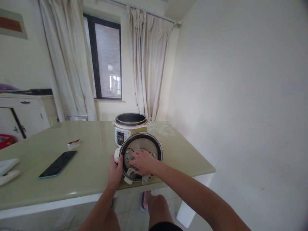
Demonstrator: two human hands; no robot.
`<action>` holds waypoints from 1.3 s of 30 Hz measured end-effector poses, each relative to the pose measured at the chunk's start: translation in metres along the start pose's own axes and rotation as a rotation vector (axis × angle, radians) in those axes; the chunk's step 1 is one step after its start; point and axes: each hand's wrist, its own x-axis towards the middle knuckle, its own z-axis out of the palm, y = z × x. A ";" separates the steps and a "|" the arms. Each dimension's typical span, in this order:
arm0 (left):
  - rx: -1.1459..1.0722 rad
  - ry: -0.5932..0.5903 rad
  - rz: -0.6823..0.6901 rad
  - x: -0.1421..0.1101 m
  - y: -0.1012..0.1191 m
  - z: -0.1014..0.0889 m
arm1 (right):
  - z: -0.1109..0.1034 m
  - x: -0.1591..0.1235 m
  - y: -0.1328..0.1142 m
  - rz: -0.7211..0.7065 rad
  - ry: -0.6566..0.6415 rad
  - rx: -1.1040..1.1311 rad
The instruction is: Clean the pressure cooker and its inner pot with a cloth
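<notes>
Directly under right fingers [135, 155], perhaps cloth [145, 179], lid [145, 143] beneath

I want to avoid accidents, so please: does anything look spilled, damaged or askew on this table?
Nothing stands out as spilled or damaged. The lid is off the cooker, tilted, but the left hand holds it.

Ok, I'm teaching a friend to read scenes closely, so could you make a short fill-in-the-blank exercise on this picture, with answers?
1. The left hand holds the lid by its ____ (edge/centre).
2. The right hand is on the lid's ____ (inner/outer) side, with a greyish cloth.
3. The cooker stands ____ (uncovered/covered).
4. The phone lies on the ____ (table/windowsill).

Missing words: edge; inner; uncovered; table.
</notes>
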 end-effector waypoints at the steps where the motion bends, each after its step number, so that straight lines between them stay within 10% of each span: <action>1: -0.006 -0.004 -0.005 0.000 0.000 0.000 | -0.002 0.000 0.003 0.007 -0.024 0.022; 6: -0.028 -0.028 -0.020 -0.002 0.000 0.000 | -0.013 -0.007 0.035 0.159 -0.177 0.066; 12: -0.016 0.001 -0.037 -0.005 0.001 0.001 | -0.008 0.005 0.061 0.320 0.023 -0.053; 22: -0.007 -0.031 -0.126 -0.007 -0.002 -0.001 | 0.033 0.035 0.058 -0.122 0.396 -0.160; 39: 0.029 0.042 -0.125 -0.008 -0.004 -0.001 | 0.021 0.014 0.052 0.578 0.187 -0.106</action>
